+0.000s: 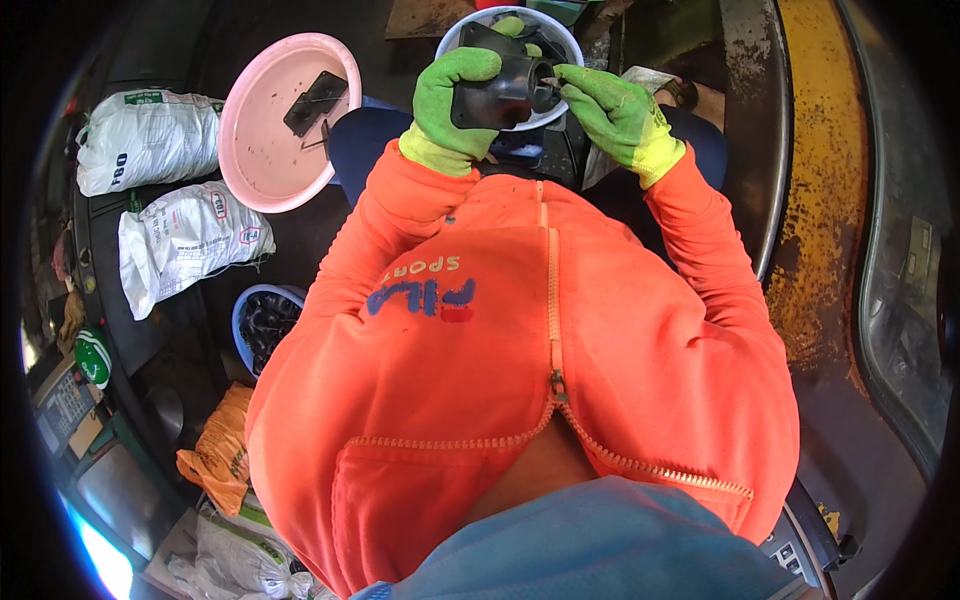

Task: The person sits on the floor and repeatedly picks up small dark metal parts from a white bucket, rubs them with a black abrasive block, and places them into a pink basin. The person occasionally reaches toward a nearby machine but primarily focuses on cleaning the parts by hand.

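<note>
My left hand (445, 110), in a green and yellow work glove, is wrapped round a black plastic part (500, 95) with a flat flange and a round, hollow neck. The neck points to the right, toward my other hand. In a matching glove, my right hand (615, 115) is closed in a pinch at the neck's open end. A small thin tip shows by its fingertips, too small to name. Just beyond both hands stands a pale blue basin (562, 30) holding more dark parts, partly hidden behind my left hand.
To the left, a pink basin (245, 130) holds a flat black piece (315, 103). Two white sacks (150, 140) lie farther left, above a blue tub (240, 330) of black pieces. An orange bag (222, 450) is at lower left. A rusty yellow machine frame (815, 200) runs along the right.
</note>
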The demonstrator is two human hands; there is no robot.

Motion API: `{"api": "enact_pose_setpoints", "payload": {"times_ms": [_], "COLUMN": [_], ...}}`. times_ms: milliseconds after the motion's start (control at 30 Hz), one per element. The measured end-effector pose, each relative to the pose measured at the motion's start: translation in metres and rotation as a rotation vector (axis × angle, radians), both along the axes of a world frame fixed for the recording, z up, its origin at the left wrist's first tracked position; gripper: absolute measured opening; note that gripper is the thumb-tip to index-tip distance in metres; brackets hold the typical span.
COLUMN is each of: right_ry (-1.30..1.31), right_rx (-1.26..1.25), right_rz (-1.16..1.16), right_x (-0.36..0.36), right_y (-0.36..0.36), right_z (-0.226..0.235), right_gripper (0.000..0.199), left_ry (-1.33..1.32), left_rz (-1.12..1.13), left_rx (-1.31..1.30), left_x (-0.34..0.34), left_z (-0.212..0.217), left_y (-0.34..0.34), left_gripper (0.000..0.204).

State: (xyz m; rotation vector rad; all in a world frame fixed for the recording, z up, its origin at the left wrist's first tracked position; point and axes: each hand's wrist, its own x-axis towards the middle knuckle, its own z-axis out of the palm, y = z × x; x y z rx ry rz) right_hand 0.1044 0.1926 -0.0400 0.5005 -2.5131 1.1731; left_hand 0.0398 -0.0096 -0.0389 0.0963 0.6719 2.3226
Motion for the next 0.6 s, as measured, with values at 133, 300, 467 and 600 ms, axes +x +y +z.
{"api": "enact_pose_setpoints", "payload": {"times_ms": [133, 300, 467, 600], "right_ry": [-0.097, -0.245, -0.406, -0.491], "right_rx": [-0.079, -0.188, -0.395, -0.584], "right_rz": [-0.043, -0.099, -0.106, -0.117], "right_x": [0.005, 0.007, 0.013, 0.016], "right_y": [-0.006, -0.012, -0.021, -0.030], "right_z": [0.003, 0.013, 0.021, 0.027], "right_gripper": [0.029, 0.030, 0.031, 0.033], "left_ry": [0.039, 0.208, 0.372, 0.579], "left_rz": [0.130, 0.197, 0.212, 0.276], "left_rx": [0.051, 0.041, 0.006, 0.017], "left_x": [0.001, 0.004, -0.003, -0.010], "left_z": [0.008, 0.013, 0.017, 0.019], "left_y": [0.006, 0.011, 0.011, 0.013], "left_gripper": [0.060, 0.064, 0.071, 0.075]}}
